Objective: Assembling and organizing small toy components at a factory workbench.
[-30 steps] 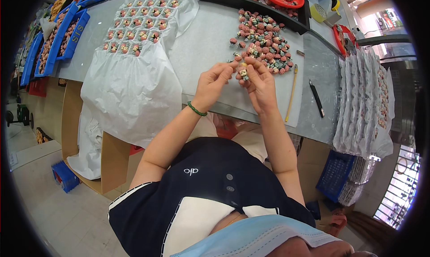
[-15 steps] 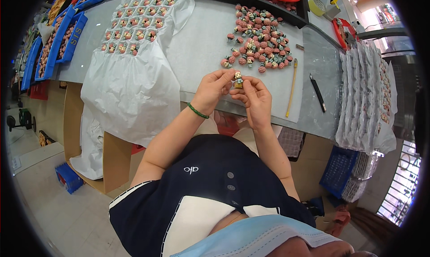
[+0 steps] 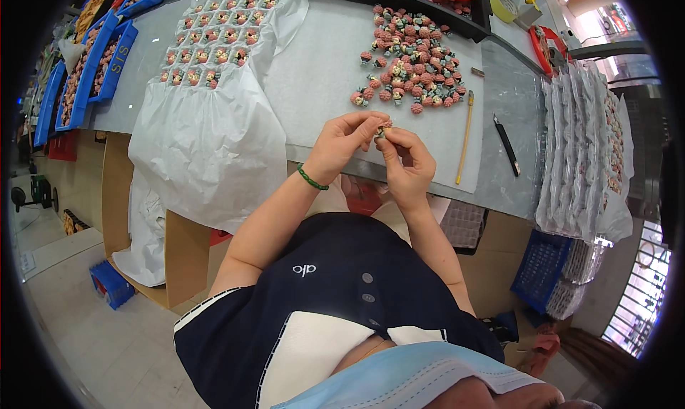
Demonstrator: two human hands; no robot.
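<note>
A small painted figurine (image 3: 384, 126) with a pink head is pinched between the fingertips of both hands over the table's near edge. My left hand (image 3: 344, 142), a green bracelet at its wrist, grips it from the left and top. From the right and below, my right hand (image 3: 408, 165) holds it, so fingers cover much of it. Just beyond lies a loose pile of similar figurines (image 3: 421, 59) with pink knobbly heads on a white sheet (image 3: 314, 74). Farther left, rows of figurines sit in a tray (image 3: 214, 42) lined with thin white wrapping.
Right of the pile lie a thin yellow stick tool (image 3: 465, 138) and a black-handled knife or pen (image 3: 506, 146). Stacked wrapped trays (image 3: 581, 152) stand at the right edge. Blue bins (image 3: 114, 61) of figurines are at far left; a black tray (image 3: 399, 2) borders the back.
The figurine has been turned from upright to tilted. My left fingers have moved right over its top, and my right fingers have shifted around it.
</note>
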